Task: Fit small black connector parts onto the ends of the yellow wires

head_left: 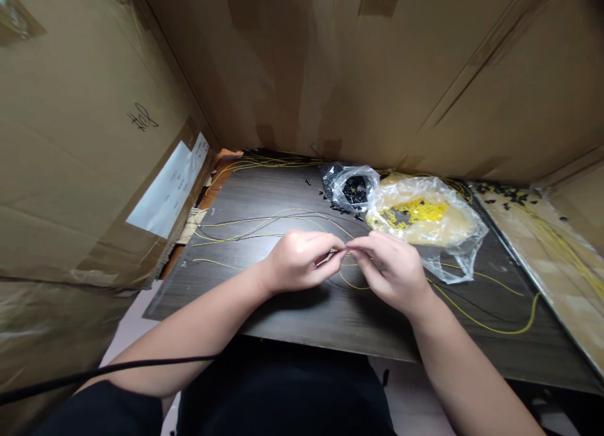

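Note:
My left hand [306,260] and my right hand [391,269] meet fingertip to fingertip above the middle of the dark wood-grain table [283,319]. Both hands are pinched closed. Whatever lies between the left fingertips is too small to make out, and the same holds for the right. Thin yellow wires [495,330] and dark wires run beneath and beside both hands. Just beyond my right hand lies an open clear plastic bag with small yellow parts [425,211]. Left of it, another clear bag holds small black parts [356,190].
Cardboard walls [292,77] rise at the back and left, with a white label [163,194] on the left one. Loose black parts lie near the bags. At the right, a cardboard strip [533,234] carries black parts and yellow wires. A black cable [108,368] crosses my left arm.

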A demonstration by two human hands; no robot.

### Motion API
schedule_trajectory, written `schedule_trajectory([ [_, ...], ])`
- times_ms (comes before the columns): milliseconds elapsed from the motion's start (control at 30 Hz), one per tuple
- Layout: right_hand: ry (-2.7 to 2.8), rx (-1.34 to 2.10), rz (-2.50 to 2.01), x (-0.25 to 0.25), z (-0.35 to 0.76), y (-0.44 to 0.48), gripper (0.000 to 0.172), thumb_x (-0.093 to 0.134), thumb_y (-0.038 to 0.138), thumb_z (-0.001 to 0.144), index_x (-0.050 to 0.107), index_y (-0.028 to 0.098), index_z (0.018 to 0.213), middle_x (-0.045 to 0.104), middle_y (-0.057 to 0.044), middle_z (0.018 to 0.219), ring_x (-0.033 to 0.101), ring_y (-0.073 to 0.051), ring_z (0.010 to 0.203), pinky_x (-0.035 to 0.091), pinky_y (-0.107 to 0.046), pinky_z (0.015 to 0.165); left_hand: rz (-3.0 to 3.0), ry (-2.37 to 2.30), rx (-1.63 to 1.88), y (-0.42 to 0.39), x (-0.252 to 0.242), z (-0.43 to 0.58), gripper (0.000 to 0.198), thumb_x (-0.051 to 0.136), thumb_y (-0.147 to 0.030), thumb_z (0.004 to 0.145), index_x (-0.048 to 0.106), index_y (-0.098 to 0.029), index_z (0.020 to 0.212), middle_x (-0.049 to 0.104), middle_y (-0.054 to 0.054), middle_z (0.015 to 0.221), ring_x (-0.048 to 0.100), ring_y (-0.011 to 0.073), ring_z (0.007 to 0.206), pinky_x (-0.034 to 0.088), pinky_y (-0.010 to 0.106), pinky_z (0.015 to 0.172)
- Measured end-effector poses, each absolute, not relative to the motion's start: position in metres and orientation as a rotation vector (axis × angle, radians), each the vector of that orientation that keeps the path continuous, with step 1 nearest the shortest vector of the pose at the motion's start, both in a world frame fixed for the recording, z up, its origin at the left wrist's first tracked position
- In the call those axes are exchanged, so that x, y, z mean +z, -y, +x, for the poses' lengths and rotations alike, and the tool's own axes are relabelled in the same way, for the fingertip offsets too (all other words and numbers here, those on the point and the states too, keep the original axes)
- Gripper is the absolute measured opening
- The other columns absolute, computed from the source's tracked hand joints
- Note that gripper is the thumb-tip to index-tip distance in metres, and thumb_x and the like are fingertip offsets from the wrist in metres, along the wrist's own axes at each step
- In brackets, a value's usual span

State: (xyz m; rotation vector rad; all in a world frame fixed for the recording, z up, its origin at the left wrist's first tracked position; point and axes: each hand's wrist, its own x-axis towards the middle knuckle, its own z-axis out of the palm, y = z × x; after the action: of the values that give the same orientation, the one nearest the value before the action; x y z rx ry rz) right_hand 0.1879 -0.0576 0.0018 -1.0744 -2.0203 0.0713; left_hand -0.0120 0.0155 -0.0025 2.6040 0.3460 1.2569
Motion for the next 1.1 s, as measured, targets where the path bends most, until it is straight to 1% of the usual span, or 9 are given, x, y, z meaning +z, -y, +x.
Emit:
schedule_trajectory([
  [167,2.011,0.076,-1.088,-0.002,0.187,0.054,0.005,0.058,0.014,0.095,0.062,0.017,0.095,0.057,-0.001,0.071,0.051,-0.014,0.064,0.042,-0.028,0.062,2.633,-0.342,1.229,-0.016,-0.004,-0.012,0.009,0.059,-0.018,0.091,0.068,-0.015,0.093,0.064,-0.003,0.061,0.052,0.0064,0.048,0.038,0.019,0.049],
  [300,2.020,0.026,-1.122,-0.006,0.186,0.054,0.008,0.055,0.015,0.096,0.059,0.018,0.090,0.059,-0.003,0.073,0.052,-0.015,0.066,0.043,-0.030,0.063,2.688,-0.302,1.250,-0.016,-0.005,-0.011,0.007,0.059,-0.016,0.091,0.066,-0.015,0.090,0.067,-0.001,0.066,0.053,0.0062,0.049,0.037,0.020,0.049],
  [433,2.021,0.033,-1.134,-0.009,0.185,0.055,0.010,0.052,0.015,0.096,0.057,0.018,0.088,0.060,-0.004,0.075,0.055,-0.016,0.067,0.044,-0.030,0.065,2.736,-0.300,1.265,-0.015,-0.005,-0.010,0.008,0.057,-0.016,0.092,0.064,-0.016,0.088,0.067,-0.002,0.066,0.053,0.0062,0.048,0.036,0.021,0.048],
  [567,1.979,0.102,-1.160,-0.006,0.183,0.057,0.012,0.055,0.016,0.095,0.058,0.018,0.084,0.056,0.001,0.066,0.051,-0.012,0.058,0.040,-0.026,0.058,2.805,-0.294,1.277,-0.015,-0.007,-0.011,0.010,0.056,-0.018,0.092,0.064,-0.017,0.086,0.065,-0.003,0.062,0.053,0.0076,0.049,0.037,0.022,0.049],
  [667,1.934,0.173,-1.162,-0.003,0.182,0.058,0.016,0.057,0.016,0.094,0.058,0.018,0.079,0.048,0.005,0.058,0.044,-0.009,0.049,0.035,-0.023,0.050,2.839,-0.297,1.285,-0.015,-0.008,-0.011,0.010,0.057,-0.018,0.092,0.065,-0.017,0.086,0.063,-0.003,0.061,0.053,0.0075,0.048,0.038,0.022,0.049],
  [767,1.906,0.200,-1.158,-0.001,0.181,0.059,0.022,0.055,0.016,0.095,0.058,0.017,0.074,0.046,0.005,0.054,0.042,-0.008,0.045,0.032,-0.022,0.047,2.840,-0.294,1.281,-0.014,-0.008,-0.012,0.011,0.056,-0.019,0.093,0.065,-0.017,0.088,0.064,-0.003,0.062,0.053,0.0069,0.049,0.038,0.022,0.049],
  [967,1.869,0.130,-1.170,0.001,0.179,0.060,0.031,0.056,0.018,0.095,0.057,0.017,0.064,0.050,0.003,0.051,0.043,-0.008,0.043,0.032,-0.024,0.047,2.812,-0.245,1.287,-0.014,-0.008,-0.012,0.008,0.057,-0.018,0.093,0.065,-0.016,0.093,0.063,-0.003,0.062,0.052,0.0073,0.049,0.037,0.022,0.048],
  [1033,1.850,0.135,-1.169,0.002,0.179,0.060,0.035,0.057,0.018,0.095,0.055,0.018,0.060,0.047,0.004,0.048,0.042,-0.008,0.042,0.031,-0.024,0.046,2.798,-0.235,1.297,-0.013,-0.008,-0.012,0.007,0.058,-0.018,0.092,0.065,-0.016,0.094,0.063,-0.004,0.063,0.053,0.0073,0.049,0.036,0.022,0.048],
  [1100,1.838,0.102,-1.176,0.002,0.180,0.060,0.042,0.057,0.018,0.095,0.048,0.018,0.055,0.040,0.005,0.046,0.037,-0.007,0.041,0.028,-0.024,0.045,2.779,-0.233,1.305,-0.012,-0.007,-0.011,0.007,0.058,-0.017,0.092,0.065,-0.016,0.095,0.064,-0.003,0.064,0.053,0.0071,0.049,0.037,0.022,0.049],
])
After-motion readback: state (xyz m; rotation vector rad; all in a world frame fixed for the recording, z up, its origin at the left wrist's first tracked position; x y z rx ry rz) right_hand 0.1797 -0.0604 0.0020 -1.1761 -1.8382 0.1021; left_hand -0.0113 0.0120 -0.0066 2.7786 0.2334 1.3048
